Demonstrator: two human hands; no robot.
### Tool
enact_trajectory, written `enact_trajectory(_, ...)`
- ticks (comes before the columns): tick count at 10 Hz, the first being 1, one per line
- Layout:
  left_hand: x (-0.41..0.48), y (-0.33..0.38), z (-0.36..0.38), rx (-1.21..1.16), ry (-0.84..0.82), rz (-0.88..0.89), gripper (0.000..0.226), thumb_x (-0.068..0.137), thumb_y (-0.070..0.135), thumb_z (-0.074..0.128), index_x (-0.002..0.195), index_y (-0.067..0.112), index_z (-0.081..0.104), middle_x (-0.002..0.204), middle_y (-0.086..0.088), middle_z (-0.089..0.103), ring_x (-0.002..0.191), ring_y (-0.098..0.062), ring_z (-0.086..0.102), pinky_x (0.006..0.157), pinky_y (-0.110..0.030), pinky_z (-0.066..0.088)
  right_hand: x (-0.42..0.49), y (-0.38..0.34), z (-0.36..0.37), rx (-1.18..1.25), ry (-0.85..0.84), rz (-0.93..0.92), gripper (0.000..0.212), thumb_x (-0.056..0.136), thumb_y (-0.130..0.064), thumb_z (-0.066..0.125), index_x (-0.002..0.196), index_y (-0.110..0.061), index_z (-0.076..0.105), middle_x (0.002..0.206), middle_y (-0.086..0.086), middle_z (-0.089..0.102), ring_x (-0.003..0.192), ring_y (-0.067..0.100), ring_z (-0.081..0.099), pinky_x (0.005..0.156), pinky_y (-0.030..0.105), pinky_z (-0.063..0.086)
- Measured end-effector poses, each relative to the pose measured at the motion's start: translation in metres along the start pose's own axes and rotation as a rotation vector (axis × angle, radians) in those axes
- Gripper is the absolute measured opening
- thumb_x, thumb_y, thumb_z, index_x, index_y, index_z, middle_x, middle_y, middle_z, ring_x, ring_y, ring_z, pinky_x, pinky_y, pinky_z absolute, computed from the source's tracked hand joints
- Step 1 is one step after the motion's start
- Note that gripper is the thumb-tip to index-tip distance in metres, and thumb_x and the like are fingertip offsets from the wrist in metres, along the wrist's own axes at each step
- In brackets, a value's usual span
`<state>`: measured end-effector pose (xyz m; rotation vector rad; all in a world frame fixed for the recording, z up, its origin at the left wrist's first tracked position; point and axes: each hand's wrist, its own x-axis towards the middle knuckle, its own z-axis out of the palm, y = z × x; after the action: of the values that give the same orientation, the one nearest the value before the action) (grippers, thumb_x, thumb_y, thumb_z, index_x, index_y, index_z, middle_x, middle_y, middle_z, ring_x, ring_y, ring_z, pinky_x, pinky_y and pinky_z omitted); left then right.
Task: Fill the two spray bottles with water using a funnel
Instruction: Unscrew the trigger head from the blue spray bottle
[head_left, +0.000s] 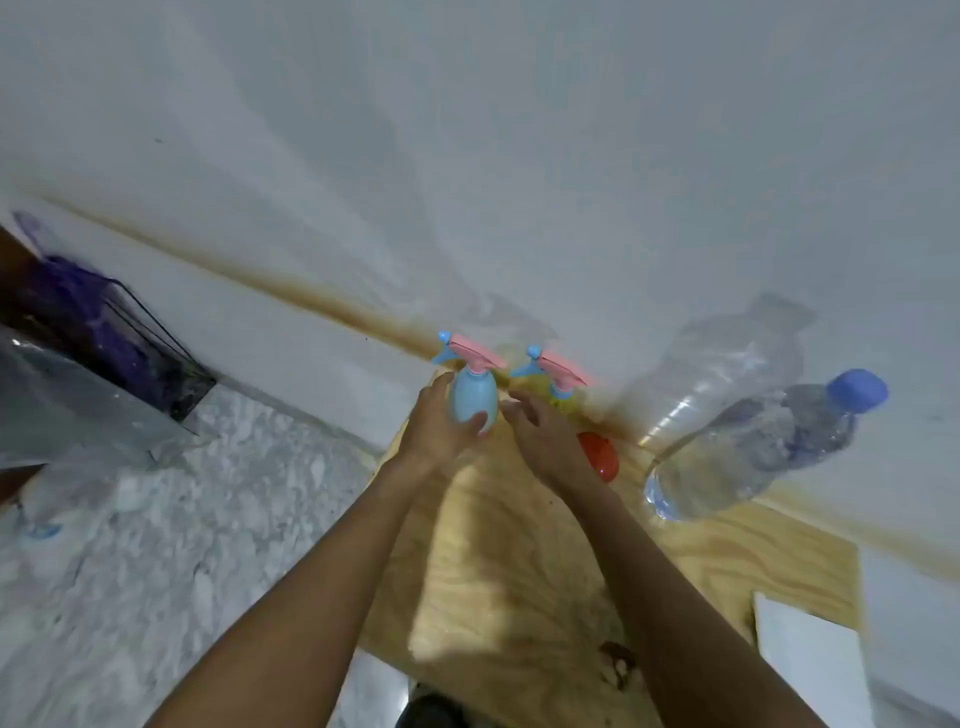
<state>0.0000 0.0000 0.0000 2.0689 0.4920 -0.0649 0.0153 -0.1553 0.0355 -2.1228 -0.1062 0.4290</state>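
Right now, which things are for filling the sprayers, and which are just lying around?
For the job:
blue spray bottle, gripped by the left hand
yellow spray bottle
red thing, likely the funnel
water bottle with a blue cap

Just lying about:
purple bundle on the far left
white sheet

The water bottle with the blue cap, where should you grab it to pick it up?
Probably around the middle of the water bottle, coming from its near side with the right hand. Its body is round and tall, so fingers can wrap it, and the wall stands close behind.
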Motion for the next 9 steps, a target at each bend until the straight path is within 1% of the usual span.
enact_trajectory(1,0.033,-0.018,0.014,-0.007,-0.021,0.002,0.078,0.071,0.046,0.083,0.133,0.012,0.050,0.122,0.005,0.055,0.113,-0.013,0.055,0.088,-0.021,0.046,0.018,-0.005,0.014,0.034,0.032,0.024,0.037,0.099,-0.040,0.048,0.134,-0.030,0.056,0.102,-0.015,0.066,0.088,-0.014,0.061,0.099,0.030,0.042)
enact_trajectory(2,0.053,-0.036,0.030,-0.044,-0.007,-0.066,0.103,0.050,0.079,0.065,0.128,0.013,0.056,0.118,0.001,0.064,0.107,-0.016,0.063,0.088,-0.032,0.050,0.026,-0.011,0.025,0.063,0.036,0.042,0.039,0.102,-0.030,0.048,0.140,-0.021,0.050,0.110,-0.007,0.062,0.072,-0.013,0.057,0.090,0.023,0.038)
enact_trajectory(3,0.049,-0.029,0.028,-0.097,-0.029,-0.034,0.073,0.065,0.052,0.068,0.131,0.022,0.056,0.119,0.005,0.066,0.108,-0.017,0.065,0.093,-0.039,0.054,0.032,-0.011,0.033,0.037,0.045,0.026,0.045,0.102,-0.034,0.047,0.145,-0.022,0.045,0.140,0.003,0.056,0.112,0.011,0.059,0.097,0.028,0.038)
enact_trajectory(4,0.050,-0.030,0.027,-0.150,-0.034,-0.014,0.067,0.071,0.059,0.066,0.127,0.024,0.057,0.116,0.008,0.066,0.107,-0.012,0.064,0.096,-0.030,0.052,0.035,-0.013,0.038,0.027,0.051,0.019,0.044,0.101,-0.036,0.046,0.144,-0.027,0.046,0.143,-0.002,0.053,0.125,0.014,0.053,0.092,0.024,0.036)
enact_trajectory(5,0.051,-0.030,0.022,-0.139,-0.024,0.051,0.067,0.058,0.068,0.062,0.114,0.031,0.056,0.097,0.019,0.063,0.086,0.008,0.059,0.074,-0.001,0.042,0.038,-0.016,0.040,0.026,0.073,-0.001,0.036,0.100,-0.032,0.049,0.136,-0.027,0.052,0.131,-0.006,0.059,0.104,-0.002,0.055,0.077,0.006,0.035)
enact_trajectory(6,0.048,-0.026,0.010,-0.155,-0.055,0.097,0.060,0.058,0.056,0.075,0.110,0.030,0.060,0.098,0.011,0.071,0.086,-0.005,0.068,0.074,-0.019,0.055,0.037,-0.023,0.037,0.046,0.095,-0.024,0.034,0.101,-0.027,0.051,0.134,-0.021,0.054,0.121,-0.007,0.059,0.086,-0.019,0.056,0.075,-0.001,0.040)
enact_trajectory(7,0.050,-0.024,-0.002,-0.124,-0.097,0.171,0.060,0.063,0.049,0.083,0.114,0.027,0.061,0.107,0.010,0.070,0.098,-0.011,0.066,0.080,-0.025,0.054,0.032,-0.029,0.032,0.082,0.136,-0.057,0.039,0.099,-0.031,0.054,0.137,-0.021,0.054,0.133,-0.004,0.060,0.116,-0.001,0.055,0.104,0.028,0.045)
enact_trajectory(8,0.039,-0.011,-0.021,-0.134,-0.137,0.239,0.074,0.058,0.057,0.081,0.122,0.025,0.060,0.114,0.010,0.068,0.102,-0.008,0.063,0.080,-0.015,0.049,0.022,-0.039,0.025,0.127,0.166,-0.093,0.041,0.098,-0.034,0.054,0.136,-0.019,0.056,0.133,-0.004,0.062,0.123,0.010,0.056,0.106,0.040,0.046)
enact_trajectory(9,0.025,0.002,-0.037,-0.159,-0.202,0.320,0.074,0.060,0.052,0.083,0.124,0.022,0.059,0.114,0.009,0.067,0.101,-0.009,0.063,0.079,-0.014,0.051,0.010,-0.051,0.019,0.191,0.215,-0.146,0.035,0.097,-0.035,0.057,0.127,-0.020,0.062,0.119,-0.007,0.068,0.110,0.005,0.063,0.097,0.036,0.053)
